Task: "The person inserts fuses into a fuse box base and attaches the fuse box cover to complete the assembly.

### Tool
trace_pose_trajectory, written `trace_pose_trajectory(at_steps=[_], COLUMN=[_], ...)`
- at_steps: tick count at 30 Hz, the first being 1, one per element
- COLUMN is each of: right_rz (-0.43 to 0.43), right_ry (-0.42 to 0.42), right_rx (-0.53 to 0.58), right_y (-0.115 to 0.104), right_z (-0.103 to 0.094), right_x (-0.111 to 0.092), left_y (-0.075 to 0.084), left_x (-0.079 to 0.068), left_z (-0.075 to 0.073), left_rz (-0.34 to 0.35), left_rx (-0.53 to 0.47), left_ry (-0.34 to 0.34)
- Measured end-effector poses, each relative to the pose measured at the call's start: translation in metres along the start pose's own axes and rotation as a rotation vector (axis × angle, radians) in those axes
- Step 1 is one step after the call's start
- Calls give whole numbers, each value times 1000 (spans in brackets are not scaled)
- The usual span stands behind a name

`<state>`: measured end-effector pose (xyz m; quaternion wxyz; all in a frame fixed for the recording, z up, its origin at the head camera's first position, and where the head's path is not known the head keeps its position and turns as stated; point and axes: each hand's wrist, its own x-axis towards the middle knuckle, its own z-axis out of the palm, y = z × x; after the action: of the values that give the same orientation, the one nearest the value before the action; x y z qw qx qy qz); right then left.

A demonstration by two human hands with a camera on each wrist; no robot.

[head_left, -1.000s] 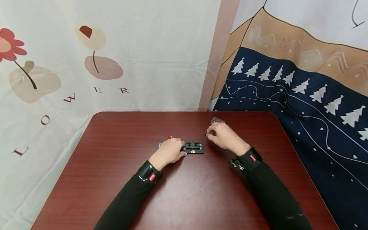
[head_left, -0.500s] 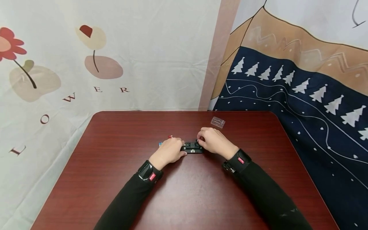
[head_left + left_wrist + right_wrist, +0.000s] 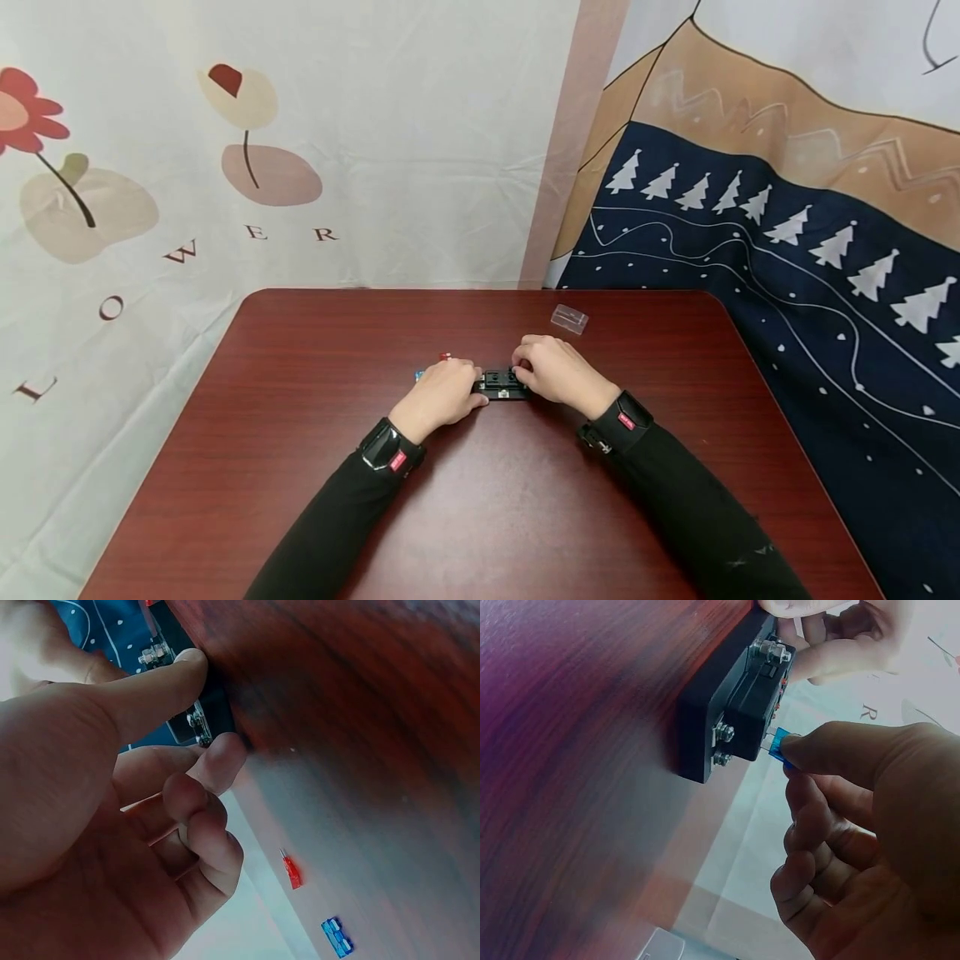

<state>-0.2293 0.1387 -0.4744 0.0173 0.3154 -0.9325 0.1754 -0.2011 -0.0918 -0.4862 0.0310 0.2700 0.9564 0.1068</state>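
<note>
A black fuse block [image 3: 501,383] with metal terminal screws lies on the table between the hands. My left hand [image 3: 441,393] grips its left end between thumb and fingers; the other fingers curl loosely. At the block's right end, my right hand [image 3: 561,373] pinches a small blue blade fuse [image 3: 780,745] between thumb and index finger. In the right wrist view, the fuse's prongs point at the top face of the block [image 3: 739,712], right at its slots; how far in they are, I cannot tell. Small red bits show in the block farther along.
A clear plastic cover [image 3: 569,318] lies behind my right hand. Beyond my left hand are a red blade fuse [image 3: 291,871] and another blue blade fuse [image 3: 337,937] on the table [image 3: 480,500]. Printed cloth hangs behind the table's far edge.
My right hand has come left and toward me from beside the clear cover to the block's right end, bringing the small fuse. It barely moves in the last half second. My left hand stays put.
</note>
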Motion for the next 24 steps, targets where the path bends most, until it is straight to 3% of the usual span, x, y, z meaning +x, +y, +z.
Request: trace_pose_trajectory(at_steps=[24], right_rz=[-13], right_ry=[-26], right_rx=[37], right_y=[4], right_z=[3], right_x=[-2], left_y=[4], left_x=[-1], left_z=[-1], left_rz=[2], left_rx=[-11], left_ry=[0])
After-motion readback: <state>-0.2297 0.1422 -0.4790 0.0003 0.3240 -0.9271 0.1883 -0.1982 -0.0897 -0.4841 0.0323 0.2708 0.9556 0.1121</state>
